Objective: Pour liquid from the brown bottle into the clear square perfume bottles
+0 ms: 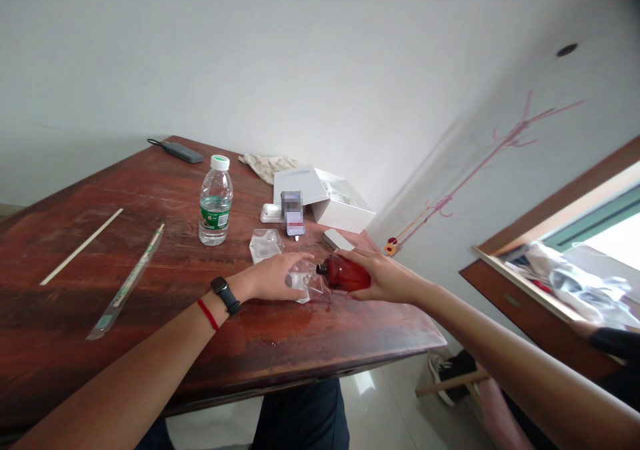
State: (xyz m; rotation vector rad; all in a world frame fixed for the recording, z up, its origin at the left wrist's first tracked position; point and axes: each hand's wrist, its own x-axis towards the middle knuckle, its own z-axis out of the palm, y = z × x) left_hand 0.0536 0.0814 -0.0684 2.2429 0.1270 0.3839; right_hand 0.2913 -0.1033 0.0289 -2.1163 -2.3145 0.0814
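Presently, the right hand [384,277] has its fingers curved around the red bottle [347,274], which lies tilted almost flat, with its dark mouth pointing to the left. Just beside this mouth is the clear cup [313,289], and the left hand [270,279] holds it, fingers bent half-closed around its side; whether mouth and rim touch, I cannot tell. Some wet drops [273,343] are on the table [200,357], nearer to the person than the red bottle. Beyond the red bottle are a small white block [338,240], a phone [295,225] and a white box [350,205]. To its left and farther off, a clear dish [267,243] is near, and a water bottle [214,220] stands upright well apart.
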